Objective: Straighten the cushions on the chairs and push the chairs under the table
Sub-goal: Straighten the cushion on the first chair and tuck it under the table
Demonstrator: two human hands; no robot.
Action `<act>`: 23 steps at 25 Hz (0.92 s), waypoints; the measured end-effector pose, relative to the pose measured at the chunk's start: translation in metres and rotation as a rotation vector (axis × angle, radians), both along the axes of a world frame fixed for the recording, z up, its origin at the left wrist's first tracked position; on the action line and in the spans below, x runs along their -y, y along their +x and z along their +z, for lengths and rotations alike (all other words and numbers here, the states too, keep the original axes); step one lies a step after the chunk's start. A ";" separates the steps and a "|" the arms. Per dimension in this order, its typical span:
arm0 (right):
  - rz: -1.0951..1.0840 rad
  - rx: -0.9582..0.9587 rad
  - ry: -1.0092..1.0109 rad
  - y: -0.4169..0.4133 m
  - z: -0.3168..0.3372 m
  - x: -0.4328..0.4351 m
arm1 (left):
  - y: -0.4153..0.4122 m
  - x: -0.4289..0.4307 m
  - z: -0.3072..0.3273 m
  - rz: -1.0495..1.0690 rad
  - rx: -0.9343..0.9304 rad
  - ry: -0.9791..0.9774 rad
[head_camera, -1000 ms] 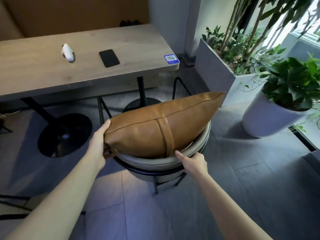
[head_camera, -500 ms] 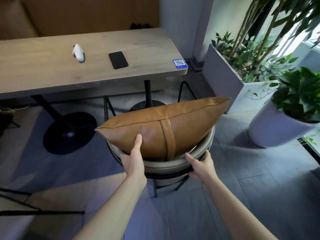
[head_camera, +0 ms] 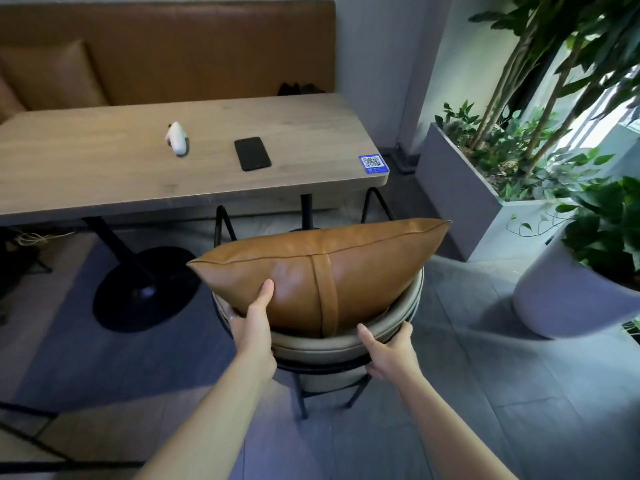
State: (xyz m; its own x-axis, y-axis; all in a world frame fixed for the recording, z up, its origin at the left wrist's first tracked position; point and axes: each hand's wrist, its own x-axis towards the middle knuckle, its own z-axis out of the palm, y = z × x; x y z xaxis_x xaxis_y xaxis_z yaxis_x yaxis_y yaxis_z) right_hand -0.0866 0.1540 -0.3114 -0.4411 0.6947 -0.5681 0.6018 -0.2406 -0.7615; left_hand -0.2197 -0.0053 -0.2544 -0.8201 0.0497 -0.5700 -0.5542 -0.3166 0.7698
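Observation:
A tan leather cushion (head_camera: pixel 363 268) with a centre strap stands on edge inside a round beige chair (head_camera: pixel 322 346) with black metal legs. The chair stands just in front of the wooden table (head_camera: pixel 104 168), its seat outside the table's edge. My left hand (head_camera: pixel 251 329) holds the chair's backrest rim at the left, thumb pressed up against the cushion. My right hand (head_camera: pixel 389 348) grips the backrest rim at the right, thumb on top and fingers curled under.
A black phone (head_camera: pixel 252 153), a white device (head_camera: pixel 177 138) and a QR sticker (head_camera: pixel 372 163) lie on the table. Black pedestal base (head_camera: pixel 145 289) underneath. A brown bench (head_camera: pixel 166 53) runs behind. A grey planter (head_camera: pixel 460 188) and white pot (head_camera: pixel 568 299) stand right.
My left hand moved from the cushion's left end to the backrest rim. My right hand closed around the rim. The chair and the view have come closer to the table.

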 end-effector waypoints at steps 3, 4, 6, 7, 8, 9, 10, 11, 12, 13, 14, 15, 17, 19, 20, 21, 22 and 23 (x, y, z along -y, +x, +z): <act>0.053 0.031 -0.047 0.000 -0.002 -0.007 | -0.002 0.003 0.007 0.006 -0.026 -0.123; 0.060 0.026 -0.096 0.002 -0.001 -0.010 | -0.001 0.005 0.011 0.006 -0.086 -0.247; 0.056 0.015 -0.185 0.006 0.000 -0.019 | -0.002 0.007 0.026 0.007 -0.277 -0.650; 0.045 0.017 -0.190 0.008 0.001 -0.025 | -0.002 0.004 0.037 -0.013 -0.422 -0.863; 0.027 0.008 -0.174 0.008 0.003 -0.031 | 0.000 -0.002 0.047 -0.070 -0.593 -1.047; -0.003 -0.012 -0.154 0.007 0.004 -0.037 | 0.005 -0.012 0.056 -0.171 -0.763 -1.189; -0.019 -0.020 -0.130 0.004 0.004 -0.042 | 0.010 -0.024 0.062 -0.311 -0.910 -1.281; -0.034 -0.039 -0.131 0.001 0.004 -0.045 | 0.017 -0.037 0.063 -0.466 -1.026 -1.330; -0.040 -0.047 -0.132 -0.002 0.004 -0.048 | 0.023 -0.050 0.060 -0.613 -1.116 -1.365; -0.054 -0.054 -0.137 -0.004 0.004 -0.051 | 0.029 -0.064 0.054 -0.746 -1.182 -1.400; -0.050 -0.043 -0.132 -0.005 0.005 -0.053 | 0.034 -0.076 0.046 -0.859 -1.222 -1.438; -0.041 -0.032 -0.125 -0.005 0.007 -0.054 | 0.038 -0.086 0.037 -0.946 -1.240 -1.488; 0.028 0.019 -0.090 -0.003 0.011 -0.061 | 0.047 -0.099 0.020 -1.034 -1.233 -1.621; 0.078 0.042 -0.087 -0.001 0.015 -0.066 | 0.054 -0.104 0.007 -1.050 -1.224 -1.731; 0.087 0.039 -0.097 0.000 0.015 -0.068 | 0.057 -0.105 0.003 -1.045 -1.224 -1.773; 0.080 0.030 -0.110 0.000 0.015 -0.069 | 0.058 -0.105 0.002 -1.035 -1.226 -1.803; 0.074 0.017 -0.123 0.000 0.014 -0.069 | 0.058 -0.104 0.001 -1.028 -1.228 -1.818; 0.071 0.000 -0.128 0.000 0.014 -0.068 | 0.057 -0.104 0.001 -1.026 -1.224 -1.819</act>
State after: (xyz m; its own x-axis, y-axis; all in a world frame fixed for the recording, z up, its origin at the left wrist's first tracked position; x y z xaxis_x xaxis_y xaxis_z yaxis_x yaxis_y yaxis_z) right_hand -0.0867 0.2219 -0.2975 -0.4868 0.5836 -0.6500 0.6204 -0.2928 -0.7276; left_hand -0.1624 0.0987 -0.2533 -0.7223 0.6912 0.0214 0.6767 0.7129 -0.1840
